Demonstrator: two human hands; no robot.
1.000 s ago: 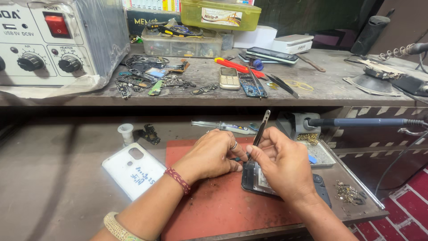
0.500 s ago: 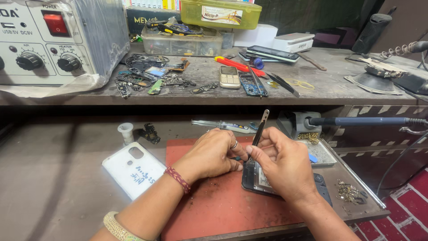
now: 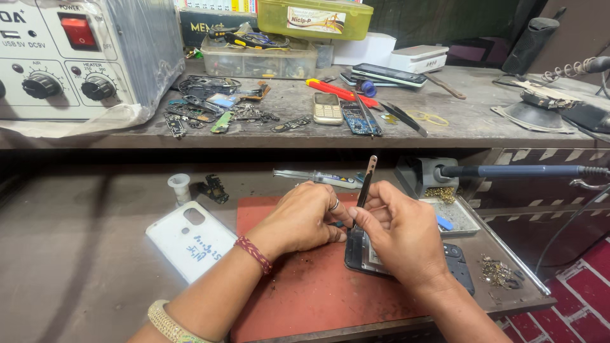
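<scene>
We see almost no change from the earlier views: both hands sit in the same place over the mat (image 3: pixel 305 298), and the tweezers have kept their upward tilt. That steadiness suggests fine, fixed work on the phone, not a shift to another part.

Far left on the lower bench lies a white case (image 3: pixel 187 244), back up, with a small white cap (image 3: pixel 179 186) beyond it. The left hand (image 3: pixel 305 216), ringed and with a red thread at the wrist, is curled with its fingertips pinched at the phone's near edge; what it pinches is hidden, so we cannot tell whether it grips a part or only steadies. The right hand (image 3: pixel 400 232) is closed around the tweezers (image 3: pixel 365 184), whose dark shaft rises between the two hands, tip end hidden below the fingers.

The phone (image 3: pixel 406 267) lies flat on the mat's right edge, mostly under the right hand. It looks opened: a dark frame, a pale inner patch, its right end showing. To its right stands a soldering iron (image 3: pixel 521 170) in its holder.
</scene>
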